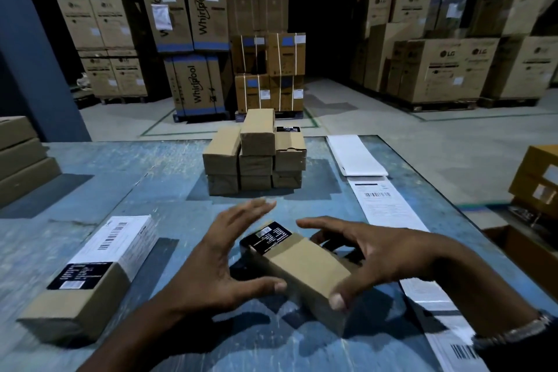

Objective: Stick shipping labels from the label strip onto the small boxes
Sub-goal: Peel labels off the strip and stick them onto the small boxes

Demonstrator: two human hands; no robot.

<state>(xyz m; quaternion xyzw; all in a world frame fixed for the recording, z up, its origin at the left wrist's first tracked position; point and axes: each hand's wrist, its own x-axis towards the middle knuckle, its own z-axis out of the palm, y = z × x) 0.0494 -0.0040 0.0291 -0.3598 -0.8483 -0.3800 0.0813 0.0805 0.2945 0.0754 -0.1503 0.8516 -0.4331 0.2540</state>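
Brown cardboard small box [305, 269] on blue table [169, 190], between 2 spread hands, left [223, 254], right [371, 254], thumbs touching

the blue scratched metal table [99, 190] has a wide bare patch on the left, between the flat brown cartons at the left edge [21, 157] and the stack of small brown cardboard boxes [255, 154] in the middle back. in front of that stack there is a bare strip before the two hands. the long brown box with a white label [90, 275] blocks the near left. the long white label strip [389, 208] runs down the right side, just beside the right hand [368, 254]. the left hand [220, 260] sits between both.
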